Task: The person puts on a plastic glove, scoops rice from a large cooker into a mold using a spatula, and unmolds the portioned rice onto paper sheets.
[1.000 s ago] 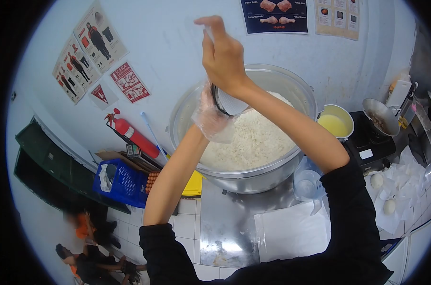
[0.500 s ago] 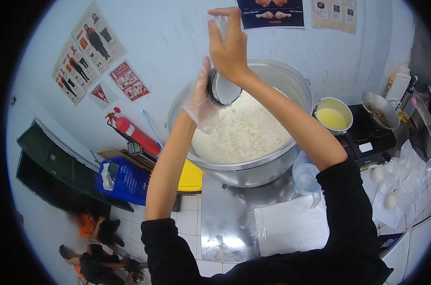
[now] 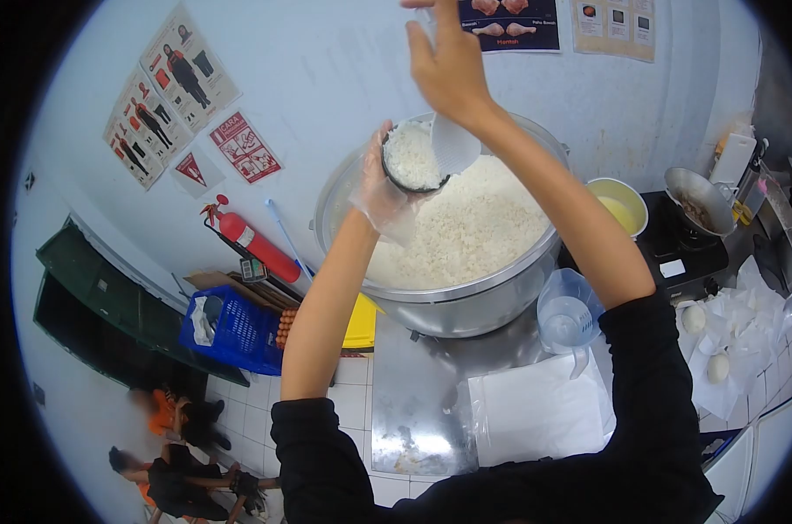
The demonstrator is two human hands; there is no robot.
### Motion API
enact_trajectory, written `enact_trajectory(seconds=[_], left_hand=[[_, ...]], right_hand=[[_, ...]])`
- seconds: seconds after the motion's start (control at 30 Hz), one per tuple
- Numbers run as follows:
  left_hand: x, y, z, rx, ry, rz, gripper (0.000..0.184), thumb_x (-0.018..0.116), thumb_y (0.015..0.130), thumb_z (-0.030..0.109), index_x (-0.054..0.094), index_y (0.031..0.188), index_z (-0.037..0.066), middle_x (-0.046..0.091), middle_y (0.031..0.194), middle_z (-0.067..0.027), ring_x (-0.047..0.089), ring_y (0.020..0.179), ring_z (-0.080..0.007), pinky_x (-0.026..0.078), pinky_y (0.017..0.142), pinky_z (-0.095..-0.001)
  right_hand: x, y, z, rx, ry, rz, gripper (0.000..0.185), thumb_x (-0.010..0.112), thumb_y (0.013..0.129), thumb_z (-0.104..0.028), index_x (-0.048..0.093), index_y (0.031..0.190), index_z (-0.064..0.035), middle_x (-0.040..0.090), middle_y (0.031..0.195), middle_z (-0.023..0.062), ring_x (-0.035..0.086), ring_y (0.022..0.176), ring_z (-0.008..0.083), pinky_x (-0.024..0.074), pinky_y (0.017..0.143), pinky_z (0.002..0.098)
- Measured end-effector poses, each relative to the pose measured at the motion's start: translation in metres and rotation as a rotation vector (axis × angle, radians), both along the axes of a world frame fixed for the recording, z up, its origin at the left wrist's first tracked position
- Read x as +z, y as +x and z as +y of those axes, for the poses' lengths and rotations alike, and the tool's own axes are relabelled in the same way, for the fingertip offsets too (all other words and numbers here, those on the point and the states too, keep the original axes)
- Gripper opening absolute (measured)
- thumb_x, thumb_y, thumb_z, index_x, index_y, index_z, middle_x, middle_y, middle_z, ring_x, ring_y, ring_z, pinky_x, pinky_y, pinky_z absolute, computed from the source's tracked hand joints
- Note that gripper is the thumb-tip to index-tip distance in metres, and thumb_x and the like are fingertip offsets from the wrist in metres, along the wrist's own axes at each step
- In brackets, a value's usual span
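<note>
My left hand [image 3: 380, 188], in a clear plastic glove, is wrapped round a small dark-rimmed bowl [image 3: 412, 157] filled with white rice. My right hand [image 3: 453, 70] is raised above it, its fingers bent round the handle of a white paddle [image 3: 453, 147]. The paddle's blade points down and covers the right side of the bowl. Both are over a big metal pot [image 3: 461, 319] of rice [image 3: 474, 227]. The upper part of my right hand is cut off by the frame's top edge.
Right of the pot are a clear jug [image 3: 569, 321], a container of yellow liquid [image 3: 621, 210] and a pan [image 3: 700, 201] on a stove. White sheets [image 3: 540, 415] lie on the metal table [image 3: 413, 428]. At left are a blue crate [image 3: 238, 327], a fire extinguisher [image 3: 258, 249] and two people [image 3: 173, 472].
The bowl has tilted to show its rice. The paddle has moved from over the bowl to its right side, and my right hand has gone up and right.
</note>
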State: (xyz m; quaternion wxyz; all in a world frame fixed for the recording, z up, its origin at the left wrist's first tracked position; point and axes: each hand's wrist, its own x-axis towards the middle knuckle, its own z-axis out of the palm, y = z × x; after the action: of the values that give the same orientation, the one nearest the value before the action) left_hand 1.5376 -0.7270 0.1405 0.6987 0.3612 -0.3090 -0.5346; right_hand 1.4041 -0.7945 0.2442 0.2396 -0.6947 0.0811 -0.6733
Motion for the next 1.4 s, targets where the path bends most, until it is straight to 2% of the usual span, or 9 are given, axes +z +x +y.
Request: enact_trajectory(seconds=[0.23,0.4,0.47,0.57,0.67,0.77,0.87,1.07,1.4], left_hand=[[-0.002,-0.006,0.047,-0.05,-0.278,0.305,0.079,0.053,0.087,0.061,0.041,0.136,0.0,0.046,0.134,-0.0255,0.042,0.128,-0.0438,0.043,0.105,-0.0542],[-0.014,-0.043,0.153,-0.338,-0.39,0.654,0.099,0.071,0.081,0.047,0.016,0.148,-0.003,0.027,0.145,-0.0345,0.011,0.141,-0.0494,0.05,0.092,-0.0598],[-0.046,-0.054,0.195,-0.426,-0.293,0.665,0.097,0.064,0.083,0.056,0.018,0.149,0.001,0.029,0.142,-0.0374,0.018,0.138,-0.0522,0.053,0.086,-0.0587],[-0.117,-0.079,0.236,-0.402,-0.066,0.555,0.093,0.05,0.086,0.069,0.029,0.145,0.001,0.049,0.129,-0.0334,0.043,0.127,-0.0484,0.06,0.078,-0.0493],[-0.181,-0.146,0.259,-0.116,0.257,0.575,0.082,0.051,0.087,0.065,0.045,0.134,-0.002,0.058,0.124,-0.0208,0.06,0.11,-0.0377,0.039,0.103,-0.0581],[-0.261,-0.179,0.253,-0.21,0.512,0.562,0.073,0.05,0.09,0.061,0.052,0.129,0.0,0.061,0.121,-0.0162,0.062,0.106,-0.0322,0.041,0.102,-0.051],[-0.331,-0.223,0.234,0.05,0.475,-0.263,0.07,0.048,0.091,0.062,0.057,0.123,0.0,0.064,0.116,-0.0143,0.061,0.107,-0.0297,0.048,0.091,-0.0359],[-0.355,-0.276,0.212,0.14,-0.058,-1.62,0.08,0.085,0.066,0.037,0.051,0.135,0.013,0.047,0.133,-0.016,0.041,0.125,-0.0414,0.041,0.102,-0.046],[-0.395,-0.28,0.233,0.253,0.09,-1.422,0.111,0.081,0.063,0.056,0.028,0.146,0.004,0.036,0.143,-0.0234,0.032,0.133,-0.0449,0.032,0.109,-0.0522]], right_hand=[[-0.01,-0.032,-0.037,-0.274,-0.795,-0.419,0.03,0.049,0.094,-0.002,0.044,0.124,-0.0043,0.06,0.11,0.0192,0.061,0.091,0.0368,0.0476,0.076,0.0413],[-0.048,-0.146,-0.033,0.574,-0.516,-0.219,0.024,0.048,0.098,-0.007,0.044,0.122,-0.0063,0.061,0.105,0.0175,0.06,0.084,0.0355,0.0491,0.076,0.0403],[-0.069,-0.198,-0.019,0.726,-0.443,-0.229,0.023,0.047,0.098,-0.009,0.044,0.121,-0.007,0.062,0.101,0.0173,0.061,0.081,0.0363,0.0493,0.075,0.0419],[-0.11,-0.264,0.03,0.366,-0.064,-0.295,0.024,0.049,0.097,-0.011,0.044,0.12,-0.0091,0.06,0.086,0.0127,0.057,0.067,0.0276,0.0442,0.061,0.0366],[-0.179,-0.312,0.062,-0.148,0.464,-0.339,0.026,0.053,0.095,-0.012,0.045,0.12,-0.0115,0.055,0.069,0.006,0.049,0.047,0.0135,0.0365,0.042,0.0266],[-0.271,-0.347,0.087,-0.536,0.846,0.128,0.029,0.051,0.099,-0.02,0.043,0.126,-0.0113,0.052,0.067,0.0016,0.041,0.048,0.0064,0.032,0.042,0.0213],[-0.385,-0.372,0.112,-0.519,0.993,0.366,0.031,0.05,0.099,-0.021,0.042,0.126,-0.0093,0.057,0.066,0.0041,0.053,0.054,0.0126,0.0417,0.052,0.0281],[-0.457,-0.359,0.147,-0.506,0.994,0.643,0.035,0.056,0.094,-0.019,0.042,0.125,-0.0119,0.066,0.075,0.0155,0.067,0.072,0.0335,0.0492,0.066,0.0413],[-0.49,-0.31,0.152,-0.619,0.765,1.217,0.056,0.073,0.078,-0.018,0.042,0.124,-0.0173,0.07,0.079,0.0137,0.066,0.075,0.0389,0.0502,0.066,0.0488]])
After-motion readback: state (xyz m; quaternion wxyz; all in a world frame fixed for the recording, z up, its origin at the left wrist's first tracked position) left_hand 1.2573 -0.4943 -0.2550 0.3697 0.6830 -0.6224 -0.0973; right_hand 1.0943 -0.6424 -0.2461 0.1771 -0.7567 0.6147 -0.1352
